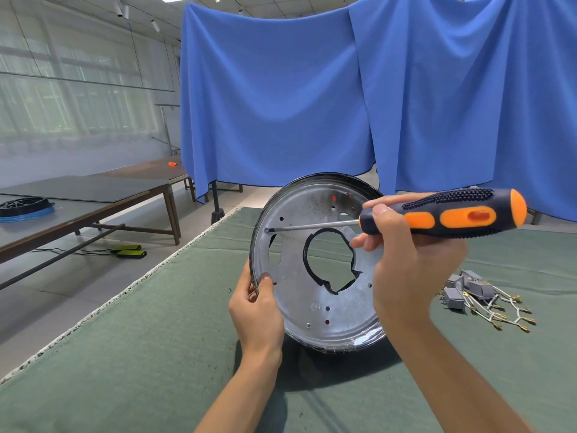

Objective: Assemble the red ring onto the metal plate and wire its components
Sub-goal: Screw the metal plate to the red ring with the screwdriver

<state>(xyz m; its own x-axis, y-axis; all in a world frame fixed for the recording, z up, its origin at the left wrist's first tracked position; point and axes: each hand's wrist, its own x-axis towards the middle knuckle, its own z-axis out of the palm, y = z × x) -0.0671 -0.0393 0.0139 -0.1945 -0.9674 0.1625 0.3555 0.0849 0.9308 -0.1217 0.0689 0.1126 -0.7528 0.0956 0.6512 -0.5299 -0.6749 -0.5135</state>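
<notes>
A round metal plate (315,307) with a large black-edged centre hole stands tilted on edge on the green table cover. My left hand (256,307) grips its lower left rim, thumb on the face. My right hand (406,264) holds a black and orange screwdriver (452,214). Its shaft crosses the plate, and the tip sits at a screw near the upper left rim. Red shows only through small holes in the plate; the red ring itself is hidden behind it. Grey components with white wires and brass terminals (480,295) lie on the cover at the right.
The green cover (156,354) ends at a frayed edge on the left, with floor beyond. A blue curtain (343,98) hangs behind. Dark tables stand at the left, one bearing a black ring-shaped part (25,204). Yellow-green pedals (128,250) lie on the floor.
</notes>
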